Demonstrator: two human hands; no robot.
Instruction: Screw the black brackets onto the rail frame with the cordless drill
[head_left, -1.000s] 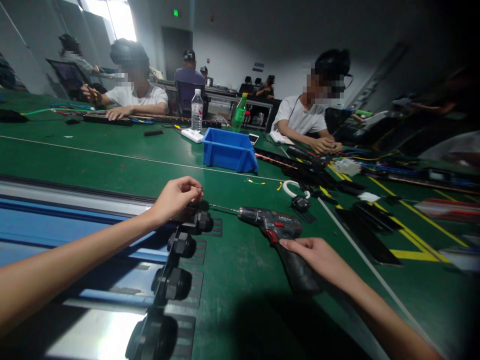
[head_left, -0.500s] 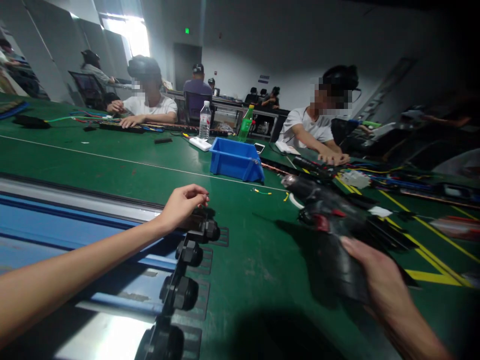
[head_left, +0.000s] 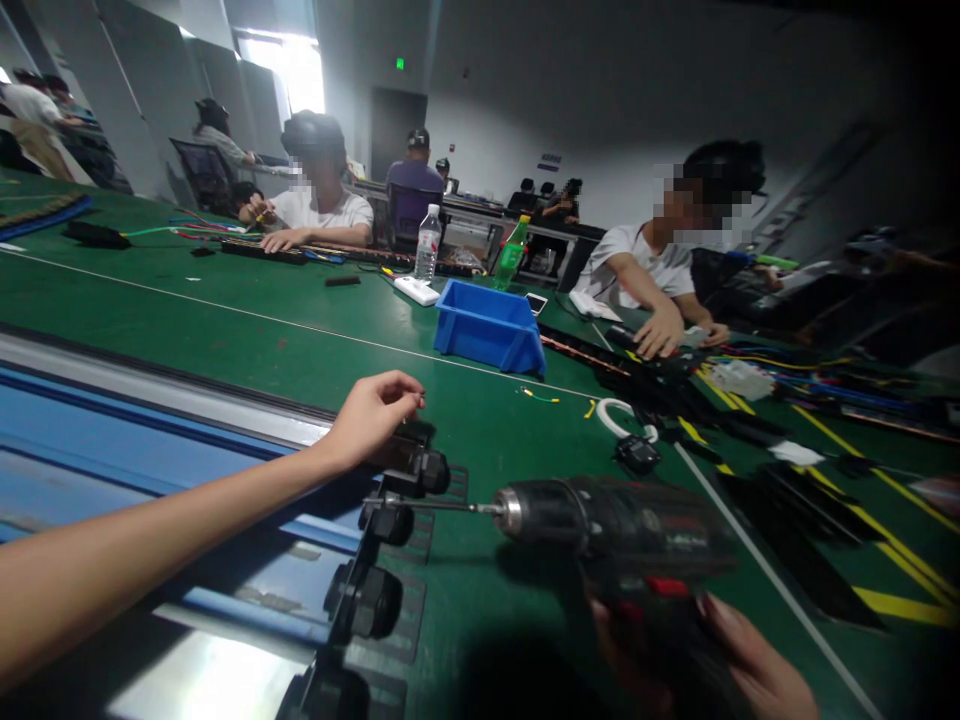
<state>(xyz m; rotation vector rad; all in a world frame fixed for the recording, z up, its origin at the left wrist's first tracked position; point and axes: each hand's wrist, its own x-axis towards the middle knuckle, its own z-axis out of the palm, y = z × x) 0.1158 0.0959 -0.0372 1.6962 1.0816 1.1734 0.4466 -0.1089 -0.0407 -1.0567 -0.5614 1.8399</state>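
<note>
My right hand (head_left: 720, 640) is wrapped around the handle of a black and red cordless drill (head_left: 637, 525). A long thin bit (head_left: 450, 507) points left from its chuck, and the tip reaches a black cable gland (head_left: 391, 522) in a row along the metal panel's end. Whether the tip touches a screw there, I cannot tell. Over the far corner of the blue and silver panel (head_left: 172, 450) my left hand (head_left: 379, 415) is closed in a pinch. What its fingertips hold, if anything, is too small to make out. Beneath it sits another black cable gland (head_left: 433, 470).
A blue bin (head_left: 487, 335) stands across the green table (head_left: 300, 320), with a water bottle (head_left: 427, 245) and a green bottle (head_left: 511, 255) behind. A white cable loop (head_left: 626, 418) and black strips (head_left: 810, 550) lie to the right. Two people (head_left: 319, 190) (head_left: 660, 265) work opposite.
My right hand has brought the drill left and turned it level, so its bit now reaches the cable glands. My left hand stays pinched near the panel's corner. The view has shifted slightly.
</note>
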